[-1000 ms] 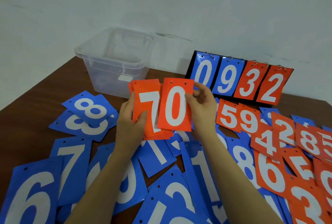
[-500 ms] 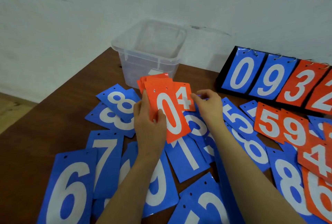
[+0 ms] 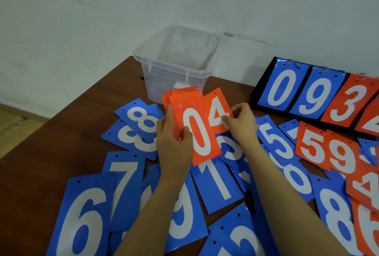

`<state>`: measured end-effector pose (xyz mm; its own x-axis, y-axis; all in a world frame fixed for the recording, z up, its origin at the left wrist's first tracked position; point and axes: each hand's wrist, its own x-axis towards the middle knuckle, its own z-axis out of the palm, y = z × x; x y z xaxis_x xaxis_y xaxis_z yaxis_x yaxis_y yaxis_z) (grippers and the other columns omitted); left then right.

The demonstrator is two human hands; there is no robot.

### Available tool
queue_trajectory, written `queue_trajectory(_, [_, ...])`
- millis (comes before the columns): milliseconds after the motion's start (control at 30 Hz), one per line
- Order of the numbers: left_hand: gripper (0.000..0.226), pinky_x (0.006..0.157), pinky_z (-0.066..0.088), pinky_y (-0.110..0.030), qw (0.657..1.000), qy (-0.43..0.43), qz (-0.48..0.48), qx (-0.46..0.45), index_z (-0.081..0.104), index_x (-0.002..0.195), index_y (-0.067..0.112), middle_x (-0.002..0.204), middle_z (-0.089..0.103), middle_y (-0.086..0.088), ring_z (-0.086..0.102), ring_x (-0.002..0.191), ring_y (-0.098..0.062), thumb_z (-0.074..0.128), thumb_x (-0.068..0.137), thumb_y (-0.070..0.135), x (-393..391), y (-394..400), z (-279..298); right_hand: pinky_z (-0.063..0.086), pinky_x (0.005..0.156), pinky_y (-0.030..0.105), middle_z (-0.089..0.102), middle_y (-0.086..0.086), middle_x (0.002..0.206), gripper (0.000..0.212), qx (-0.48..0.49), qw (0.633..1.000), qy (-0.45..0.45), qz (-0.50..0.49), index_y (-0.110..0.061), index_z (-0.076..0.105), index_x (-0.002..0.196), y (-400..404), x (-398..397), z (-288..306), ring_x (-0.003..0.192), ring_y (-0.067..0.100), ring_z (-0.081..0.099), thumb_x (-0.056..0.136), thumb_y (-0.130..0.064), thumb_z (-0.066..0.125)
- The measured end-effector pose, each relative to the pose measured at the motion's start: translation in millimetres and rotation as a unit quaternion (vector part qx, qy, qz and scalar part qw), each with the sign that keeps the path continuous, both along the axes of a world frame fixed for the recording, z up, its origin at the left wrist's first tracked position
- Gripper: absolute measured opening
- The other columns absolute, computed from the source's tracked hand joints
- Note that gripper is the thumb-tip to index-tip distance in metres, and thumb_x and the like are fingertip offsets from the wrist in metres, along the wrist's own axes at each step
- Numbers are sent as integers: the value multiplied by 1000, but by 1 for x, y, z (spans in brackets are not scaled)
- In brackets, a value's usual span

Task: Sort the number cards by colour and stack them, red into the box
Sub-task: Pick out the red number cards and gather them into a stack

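Since a second ago, a red 4 card (image 3: 217, 110) has been brought to the fan of red cards (image 3: 194, 130), replacing the 0 that was being added. The fan is gripped by the left hand (image 3: 174, 142); the 4 is pinched by the right hand (image 3: 240, 126). The clear box (image 3: 176, 71), at twelve o'clock from the hands, appears empty. Red cards (image 3: 328, 151) remain loose at three o'clock, and blue cards (image 3: 123, 184) lie unstacked at seven o'clock.
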<state>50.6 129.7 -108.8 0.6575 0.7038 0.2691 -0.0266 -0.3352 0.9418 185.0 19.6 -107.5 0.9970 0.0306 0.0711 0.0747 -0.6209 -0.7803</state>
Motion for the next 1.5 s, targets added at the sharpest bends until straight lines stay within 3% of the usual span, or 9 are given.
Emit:
queue_trajectory(133, [55, 80, 49, -22, 998, -21, -22, 60, 30, 142, 19, 128, 45, -6, 47, 109, -8, 53, 92, 15, -4, -9, 3, 41, 61, 7, 54, -6, 108, 26, 142, 984, -100, -48, -13, 49, 116, -33, -21, 11, 91, 2, 53, 91, -12, 58])
queue_trajectory(367, [53, 84, 50, -24, 996, -39, -71, 38, 30, 143, 15, 127, 45, -8, 52, 112, -15, 49, 94, 13, -7, -38, 17, 53, 68, 13, 56, -12, 100, 29, 303, 936, -156, -88, -13, 51, 119, -72, -75, 26, 89, -8, 60, 91, -11, 58])
queue_trajectory(700, [54, 78, 45, -11, 979, -64, -191, 5, 27, 144, 31, 126, 42, 6, 51, 101, 0, 48, 95, 22, -27, -91, 57, 55, 66, 18, 61, -8, 99, 29, 304, 936, -168, -55, -25, 51, 115, -91, -149, 44, 88, -1, 62, 90, -13, 60])
queue_trajectory(800, [58, 73, 43, -8, 976, -53, -210, -1, 24, 144, 31, 126, 40, 8, 48, 101, 0, 51, 94, 23, -36, -105, 57, 51, 63, 13, 59, -8, 100, 28, 278, 943, -171, -61, -24, 54, 114, -107, -159, 43, 84, -3, 58, 89, -14, 62])
queue_trajectory(967, [56, 64, 45, -3, 969, -29, -246, -22, 28, 143, 28, 128, 43, 2, 49, 105, -5, 52, 93, 19, -46, -135, 45, 51, 83, 32, 58, -1, 108, 21, 189, 963, -146, -127, -20, 61, 111, -167, -164, 31, 97, 13, 57, 91, -24, 61])
queue_trajectory(1100, [57, 68, 45, -7, 960, -2, -279, -26, 26, 144, 28, 128, 41, 6, 49, 107, -6, 51, 93, 18, -51, -162, 33, 45, 96, 39, 57, 6, 127, 36, -15, 979, -96, -180, -16, 57, 125, -233, -165, 12, 114, 22, 54, 94, -34, 53])
queue_trajectory(1167, [58, 72, 43, -10, 957, 18, -288, -26, 25, 145, 27, 125, 36, 13, 45, 105, -4, 50, 94, 18, -53, -173, 29, 27, 111, 45, 40, 5, 148, 52, -172, 972, -27, -156, -20, 42, 140, -257, -165, 1, 135, 24, 37, 95, -46, 42])
queue_trajectory(1267, [58, 78, 44, -19, 957, 47, -287, -18, 23, 145, 28, 124, 35, 11, 44, 106, -5, 49, 94, 19, -53, -183, 24, 8, 117, 44, 18, 0, 158, 58, -277, 954, 56, -96, -29, 25, 149, -275, -164, -7, 146, 22, 14, 97, -54, 25])
queue_trajectory(1500, [56, 88, 50, -33, 967, 80, -242, -19, 23, 145, 30, 140, 35, 1, 46, 122, -18, 48, 95, 21, -59, -176, 15, 3, 112, 46, 35, -12, 150, 42, -257, 965, 21, 54, -36, 50, 132, -260, -177, -3, 142, 10, 23, 98, -50, 28])
